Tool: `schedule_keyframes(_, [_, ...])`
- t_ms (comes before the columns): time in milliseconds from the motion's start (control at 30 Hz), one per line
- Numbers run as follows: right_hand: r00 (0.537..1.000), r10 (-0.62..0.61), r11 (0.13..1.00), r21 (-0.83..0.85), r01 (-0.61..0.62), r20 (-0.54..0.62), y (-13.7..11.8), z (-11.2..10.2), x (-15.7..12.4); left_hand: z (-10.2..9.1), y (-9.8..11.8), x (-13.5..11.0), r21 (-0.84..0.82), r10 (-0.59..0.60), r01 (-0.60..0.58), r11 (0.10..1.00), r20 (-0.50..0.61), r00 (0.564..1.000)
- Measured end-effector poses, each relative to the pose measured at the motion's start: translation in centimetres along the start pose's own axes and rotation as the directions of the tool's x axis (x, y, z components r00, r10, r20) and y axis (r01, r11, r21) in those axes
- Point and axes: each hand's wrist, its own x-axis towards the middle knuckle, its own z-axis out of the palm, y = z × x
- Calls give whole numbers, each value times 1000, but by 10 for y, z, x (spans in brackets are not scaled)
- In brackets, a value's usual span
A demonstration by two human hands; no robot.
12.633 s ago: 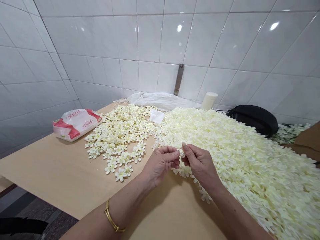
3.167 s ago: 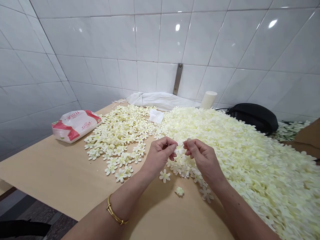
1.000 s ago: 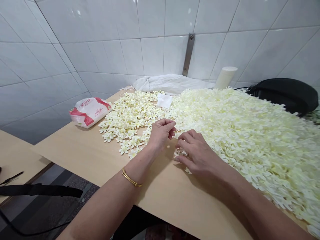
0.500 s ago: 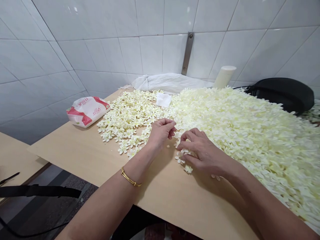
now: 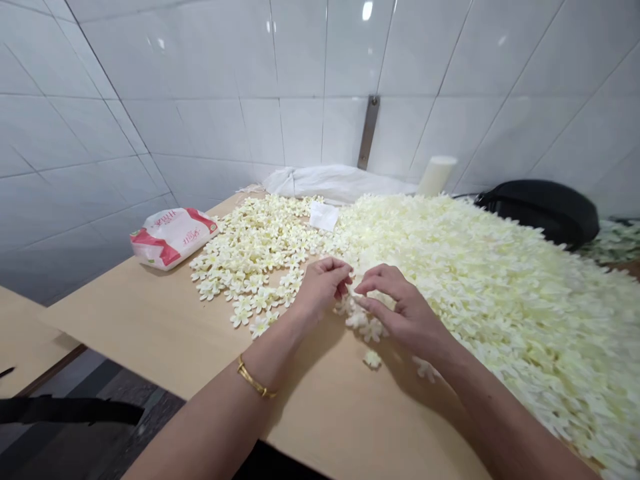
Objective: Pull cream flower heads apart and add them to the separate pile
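Observation:
My left hand (image 5: 325,285) is closed in a pinch over the table; what its fingertips hold is too small to make out. Close on its right, my right hand (image 5: 397,300) has thumb and forefinger pinched on a small, blurred white artificial flower. Just beneath the fingers lie several loose artificial flowers (image 5: 371,330), white with pale yellow centres. One more flower (image 5: 372,360) sits apart on the bare wood. A big heap of the same flowers (image 5: 480,280) rises beside my right hand, and a thinner spread of flowers (image 5: 257,250) lies beyond my left.
A red-and-white tissue pack (image 5: 173,239) rests at the table's left. A white paper piece (image 5: 324,216) lies among the flowers. Behind the heap are a white cylinder (image 5: 437,176), a white plastic sheet (image 5: 340,183) and a black bag-like object (image 5: 543,212). A tiled wall closes the back.
My right hand has moved in towards my left, its thumb and forefinger closing on a flower. My left hand keeps its pinch. The view has tilted up slightly.

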Motion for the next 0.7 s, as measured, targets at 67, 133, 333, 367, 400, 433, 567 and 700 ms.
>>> schedule_keyframes(67, [984, 138, 978, 171, -117, -115, 4, -10, 3, 3, -1, -2, -62, -8, 14, 998, 93, 996])
schedule_keyframes(133, [964, 227, 938, 298, -178, -138, 10, -15, 6, 6, -4, -4, -156, -38, 73, 985, 217, 975])
schedule_keyframes(333, [967, 178, 965, 227, -134, -185, 16, 1, 2, 13, -11, -7, -238, -48, 117, 964, 276, 960])
schedule_keyframes(367, [962, 158, 977, 179, -119, -222, 14, 4, 1, 12, -11, -7, -236, -50, 117, 965, 270, 962])
schedule_keyframes(400, [956, 139, 985, 138, -106, -257, 13, 6, 0, 12, -11, -7, -233, -52, 114, 966, 260, 964])
schedule_keyframes(433, [949, 124, 989, 111, -96, -290, 11, 7, -1, 12, -10, -7, -222, -48, 105, 969, 248, 968])
schedule_keyframes(567, [933, 147, 987, 111, -117, -328, 7, 4, -4, 14, -6, -12, -79, 33, -21, 997, 160, 987])
schedule_keyframes(700, [929, 250, 964, 161, -212, -273, 5, 2, -6, 16, -4, -17, 69, 118, -128, 989, 132, 984])
